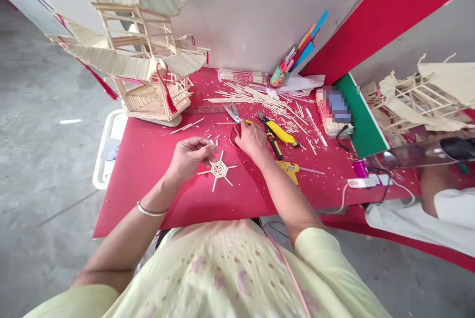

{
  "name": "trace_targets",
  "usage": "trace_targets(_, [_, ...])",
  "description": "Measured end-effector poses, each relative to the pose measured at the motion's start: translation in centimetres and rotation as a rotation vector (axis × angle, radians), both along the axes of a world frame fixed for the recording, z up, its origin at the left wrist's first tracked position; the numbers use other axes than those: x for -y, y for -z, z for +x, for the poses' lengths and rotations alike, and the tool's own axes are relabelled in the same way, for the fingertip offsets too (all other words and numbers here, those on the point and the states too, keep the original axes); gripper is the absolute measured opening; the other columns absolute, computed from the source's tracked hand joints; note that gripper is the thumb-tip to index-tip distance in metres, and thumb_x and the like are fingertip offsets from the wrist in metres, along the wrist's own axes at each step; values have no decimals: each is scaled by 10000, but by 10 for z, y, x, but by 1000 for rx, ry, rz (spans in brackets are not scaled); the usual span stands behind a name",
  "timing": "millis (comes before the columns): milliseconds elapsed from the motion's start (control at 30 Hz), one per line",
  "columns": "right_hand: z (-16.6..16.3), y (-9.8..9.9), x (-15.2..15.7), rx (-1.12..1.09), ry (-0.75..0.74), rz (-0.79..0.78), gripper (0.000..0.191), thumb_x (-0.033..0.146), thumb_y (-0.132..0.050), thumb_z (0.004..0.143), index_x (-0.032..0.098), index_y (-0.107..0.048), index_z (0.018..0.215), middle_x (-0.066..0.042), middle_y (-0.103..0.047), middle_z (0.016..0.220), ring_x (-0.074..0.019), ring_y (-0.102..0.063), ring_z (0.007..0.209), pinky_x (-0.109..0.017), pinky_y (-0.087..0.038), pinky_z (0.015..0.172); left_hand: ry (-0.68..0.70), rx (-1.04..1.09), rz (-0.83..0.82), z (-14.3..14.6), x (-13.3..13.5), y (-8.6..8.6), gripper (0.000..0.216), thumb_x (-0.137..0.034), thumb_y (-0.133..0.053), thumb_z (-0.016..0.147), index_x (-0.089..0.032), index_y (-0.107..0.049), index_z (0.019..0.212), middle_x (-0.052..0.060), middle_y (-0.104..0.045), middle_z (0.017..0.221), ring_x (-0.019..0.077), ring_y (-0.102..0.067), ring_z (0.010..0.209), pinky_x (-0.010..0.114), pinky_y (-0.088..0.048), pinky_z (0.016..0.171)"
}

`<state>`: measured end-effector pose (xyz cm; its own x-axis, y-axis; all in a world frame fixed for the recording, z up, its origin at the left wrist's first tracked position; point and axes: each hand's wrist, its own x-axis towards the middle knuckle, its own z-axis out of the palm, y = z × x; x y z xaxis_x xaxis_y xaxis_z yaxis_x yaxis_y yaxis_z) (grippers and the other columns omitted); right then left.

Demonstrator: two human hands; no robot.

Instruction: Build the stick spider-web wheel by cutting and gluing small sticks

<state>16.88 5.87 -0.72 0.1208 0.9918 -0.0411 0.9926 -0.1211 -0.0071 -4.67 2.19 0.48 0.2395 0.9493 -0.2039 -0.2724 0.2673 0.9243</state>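
On the red tabletop (148,174) lies a six-armed hexagonal piece (218,169) made of thin wooden sticks. My left hand (191,157) is just above its upper left side, thumb and fingertips pinched together on what looks like a short pale stick, mostly hidden. To the right, my right hand (250,139) is closed around the red handles of a pair of scissors (233,114). The scissor blades are apart and point away from me. Beside that hand lie black-and-yellow pliers (275,146), a yellow utility knife (282,133) and a yellow glue gun (290,170).
A tiered pavilion model (148,95) of sticks stands at the back left. Loose sticks (256,96) and scraps are strewn at the back, near a pen cup (279,76). A green board (365,120) and a power strip (369,180) are on the right, with another person beyond.
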Motion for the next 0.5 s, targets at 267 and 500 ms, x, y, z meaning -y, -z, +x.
trace_targets(267, [14,-11,-10,-47,-53,115,670,422,-677,885,179,-508,1486,-183,-723,1192,-346,-640,1142,-452,-451,992,-105,68,19,-12,-5,3,295,-319,-880,691,-144,-744,885,25,-709,627,126,-633,500,219,-478,451])
trace_targets(500, [-2,-44,58,-428,-457,168,589,613,-653,924,228,-595,1366,-57,-746,956,-235,-658,860,-338,-474,824,-88,6,73,-21,-9,5,318,-384,-885,704,-152,-777,894,26,-699,643,129,-629,528,228,-465,471])
